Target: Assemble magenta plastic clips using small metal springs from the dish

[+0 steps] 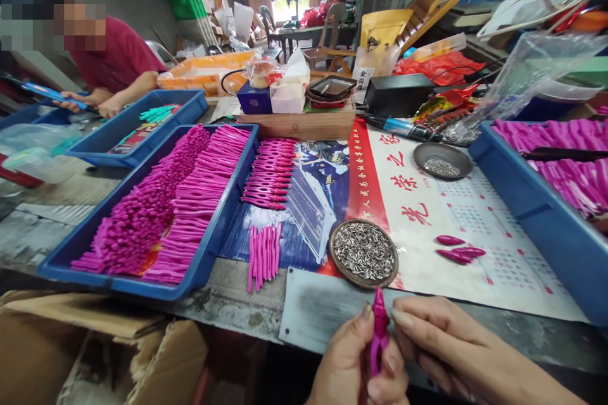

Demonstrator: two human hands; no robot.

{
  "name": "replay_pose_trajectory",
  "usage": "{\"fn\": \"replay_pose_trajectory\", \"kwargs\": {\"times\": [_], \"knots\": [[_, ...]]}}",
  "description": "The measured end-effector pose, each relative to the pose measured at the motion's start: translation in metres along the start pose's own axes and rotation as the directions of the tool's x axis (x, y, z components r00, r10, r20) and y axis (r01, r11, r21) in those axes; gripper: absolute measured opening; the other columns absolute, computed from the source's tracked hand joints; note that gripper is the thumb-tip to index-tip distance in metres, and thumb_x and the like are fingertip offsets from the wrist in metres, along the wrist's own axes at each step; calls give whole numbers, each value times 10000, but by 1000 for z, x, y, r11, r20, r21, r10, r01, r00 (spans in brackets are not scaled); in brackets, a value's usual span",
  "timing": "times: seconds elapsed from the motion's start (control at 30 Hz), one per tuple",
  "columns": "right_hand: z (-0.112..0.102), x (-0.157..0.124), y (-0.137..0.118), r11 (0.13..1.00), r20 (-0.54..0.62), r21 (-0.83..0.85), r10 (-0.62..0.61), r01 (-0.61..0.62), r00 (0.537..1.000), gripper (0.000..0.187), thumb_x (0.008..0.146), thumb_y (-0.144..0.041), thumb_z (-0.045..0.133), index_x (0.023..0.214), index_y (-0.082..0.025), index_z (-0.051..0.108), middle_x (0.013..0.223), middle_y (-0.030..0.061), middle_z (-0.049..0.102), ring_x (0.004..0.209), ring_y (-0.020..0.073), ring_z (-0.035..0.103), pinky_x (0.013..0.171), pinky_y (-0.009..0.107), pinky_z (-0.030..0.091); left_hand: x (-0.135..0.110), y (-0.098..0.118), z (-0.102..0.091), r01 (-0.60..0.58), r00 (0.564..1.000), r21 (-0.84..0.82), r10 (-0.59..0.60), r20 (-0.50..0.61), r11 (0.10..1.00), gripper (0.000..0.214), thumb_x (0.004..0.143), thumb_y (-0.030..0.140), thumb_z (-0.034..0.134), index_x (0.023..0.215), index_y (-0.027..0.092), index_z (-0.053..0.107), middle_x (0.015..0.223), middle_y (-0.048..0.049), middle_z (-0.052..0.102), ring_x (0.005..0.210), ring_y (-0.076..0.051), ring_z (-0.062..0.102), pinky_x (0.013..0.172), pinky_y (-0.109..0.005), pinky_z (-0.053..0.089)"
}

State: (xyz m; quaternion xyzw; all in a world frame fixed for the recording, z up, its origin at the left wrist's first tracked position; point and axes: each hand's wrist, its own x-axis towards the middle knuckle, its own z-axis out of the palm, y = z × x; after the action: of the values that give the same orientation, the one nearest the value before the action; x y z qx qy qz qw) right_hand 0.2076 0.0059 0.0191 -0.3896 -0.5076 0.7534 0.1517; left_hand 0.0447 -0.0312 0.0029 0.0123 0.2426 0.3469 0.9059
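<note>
My left hand (351,367) grips a small magenta pliers-shaped tool (379,329), held upright with its pointed nose up. Close beside it on the right, my right hand (441,342) has thumb and fingertips pinched together; anything between them is too small to make out. Just beyond the hands stands a round bowl (334,252) full of tiny metal pins (365,253). Loose magenta handle pieces (263,256) lie to the left. Behind those, a column of similar pliers-shaped tools (268,174) is lined up. A few short magenta jaw pieces (460,254) rest on the right.
A blue tray (216,234) of magenta handles stands left, another blue tray (527,202) right. A grey metal plate (308,310) lies at the table edge. Further back are a dark dish (420,155) and a powered screwdriver (399,128). A co-worker (126,54) sits far left.
</note>
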Motion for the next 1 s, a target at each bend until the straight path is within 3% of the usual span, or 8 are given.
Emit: {"fn": "replay_pose_trajectory", "kwargs": {"times": [0.17,0.27,0.43,0.53,0.67,0.8,0.9,1.0], "knots": [[7,-1,-19,993,-6,-116,-40,39,999,504,950,-630,474,754,-171,541,598,-53,370,487,69,293,391,170,215,-4,1,7,-17,1000,30,17,2,999,530,609,629,791,542,179,517,312,89,317,268,-35,193,347,-222,76],[7,-5,-18,961,-77,-271,-72,49,994,543,949,-658,422,748,-177,573,678,-2,496,550,102,407,449,188,330,-4,0,9,-24,999,11,24,-34,1000,541,599,625,803,545,169,516,351,85,364,273,-27,230,347,-213,76],[0,-10,-4,894,-150,-447,-45,-27,988,511,962,-625,370,945,-218,679,908,74,650,723,191,578,594,258,490,0,-4,5,-30,996,-26,28,-85,999,555,547,599,847,564,166,500,430,82,438,292,-12,289,344,-188,101],[1,-9,-9,845,-143,-534,-108,15,984,468,981,-551,366,854,-216,668,890,62,684,862,231,626,754,296,516,2,-9,0,-63,992,-32,59,-108,998,536,599,598,822,608,174,496,449,84,443,296,-9,282,342,-171,139],[15,-6,-20,712,-128,-690,-298,131,946,466,1013,-427,301,736,-209,605,715,43,671,677,202,627,653,283,497,2,-14,-7,-160,983,26,162,-87,987,478,691,578,775,699,191,494,500,75,495,298,-14,300,323,-160,177],[23,-6,-17,623,-46,-745,-401,236,915,402,1028,-285,279,804,-212,605,681,24,658,565,163,601,563,247,462,0,-14,-10,-190,978,74,195,-73,979,453,731,547,758,750,199,469,563,68,530,310,-8,326,314,-143,191],[19,-9,-11,673,-49,-707,-354,218,934,378,1026,-312,325,827,-206,628,727,38,671,619,170,625,594,238,491,0,-15,-13,-195,979,56,197,-48,979,436,759,538,739,778,205,457,569,70,537,311,-5,321,320,-132,227],[11,-14,-10,804,-108,-578,-249,143,963,322,994,-420,448,848,-213,646,858,55,691,831,207,659,751,256,533,-1,-18,-16,-224,974,61,221,51,973,359,822,501,689,846,207,483,544,62,550,302,-20,322,318,-139,269]]}}
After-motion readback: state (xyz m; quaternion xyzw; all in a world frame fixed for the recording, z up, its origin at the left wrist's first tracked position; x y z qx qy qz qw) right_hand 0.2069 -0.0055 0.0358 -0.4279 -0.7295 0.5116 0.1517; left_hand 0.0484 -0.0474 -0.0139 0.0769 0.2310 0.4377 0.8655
